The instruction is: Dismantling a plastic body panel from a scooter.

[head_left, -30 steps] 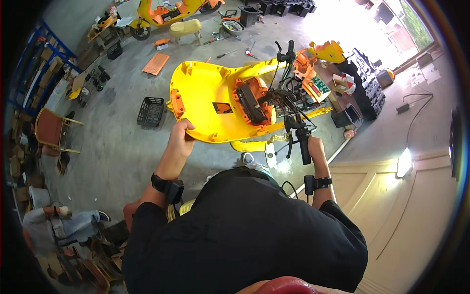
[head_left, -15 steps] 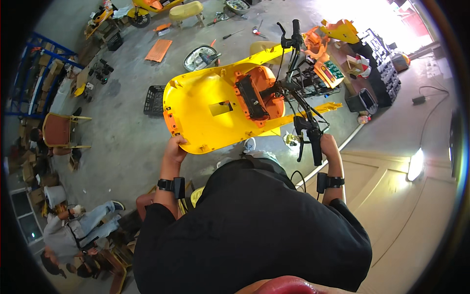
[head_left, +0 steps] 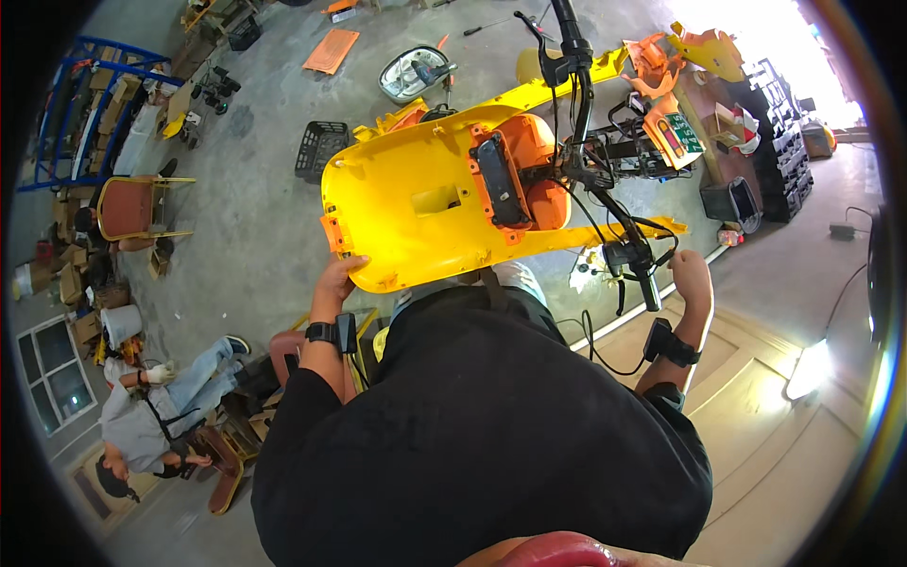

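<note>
A large yellow scooter body panel [head_left: 387, 213] lies in front of me with its hollow inner side up. My left hand [head_left: 337, 279] is closed on its near left corner, the thumb lying over the rim. Orange plastic parts [head_left: 531, 142] and a dark oblong piece [head_left: 498, 180] sit at the panel's right part. Just beyond them rise the scooter's black handlebars [head_left: 590, 170], with cables and levers. My right hand [head_left: 693, 277] is curled to the right of the near handlebar grip [head_left: 649, 291], apart from it. Whether its fingers hold anything is hidden.
A black crate [head_left: 321, 151], an orange panel [head_left: 332, 51] and a tray with a power drill [head_left: 416, 74] lie on the floor. At right stand a bench and stacked black bins [head_left: 779, 142]. A seated person [head_left: 156, 416] is at lower left, near a chair [head_left: 126, 208].
The handlebars have turned, the near grip swinging right. My right hand has moved right, away from the grip. The yellow panel has shifted slightly right and tilted, my left hand still on its corner.
</note>
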Demonstrator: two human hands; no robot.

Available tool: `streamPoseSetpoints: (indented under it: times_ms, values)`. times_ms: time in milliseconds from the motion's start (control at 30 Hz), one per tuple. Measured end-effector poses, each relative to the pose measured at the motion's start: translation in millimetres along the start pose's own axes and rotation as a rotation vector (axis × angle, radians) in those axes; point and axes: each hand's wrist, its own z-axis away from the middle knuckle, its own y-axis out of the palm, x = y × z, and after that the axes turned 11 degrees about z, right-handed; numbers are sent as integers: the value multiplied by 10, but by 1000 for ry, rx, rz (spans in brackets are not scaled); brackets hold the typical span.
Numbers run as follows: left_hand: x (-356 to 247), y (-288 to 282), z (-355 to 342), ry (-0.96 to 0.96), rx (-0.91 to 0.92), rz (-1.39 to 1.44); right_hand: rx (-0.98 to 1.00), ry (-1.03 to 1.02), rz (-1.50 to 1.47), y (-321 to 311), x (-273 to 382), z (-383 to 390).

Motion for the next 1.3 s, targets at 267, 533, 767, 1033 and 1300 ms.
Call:
streamPoseSetpoints:
  times_ms: [267,533,767,1033,1300]
  values:
    - [228,-302,40,-126,52,-32,-57,105,-73,-280,462,329]
    - [179,-355,25,-31,114,58,-268,-2,-138,-439,1321,410]
    - [37,-303,7,-41,197,36,308,-195,-856,144,2396,399]
    - [-66,-306,-35,-63,174,-161,628,-16,-1264,995,2502,174]
    - [-215,-330,66,85,154,-149,344,-407,-840,1293,2427,-141]
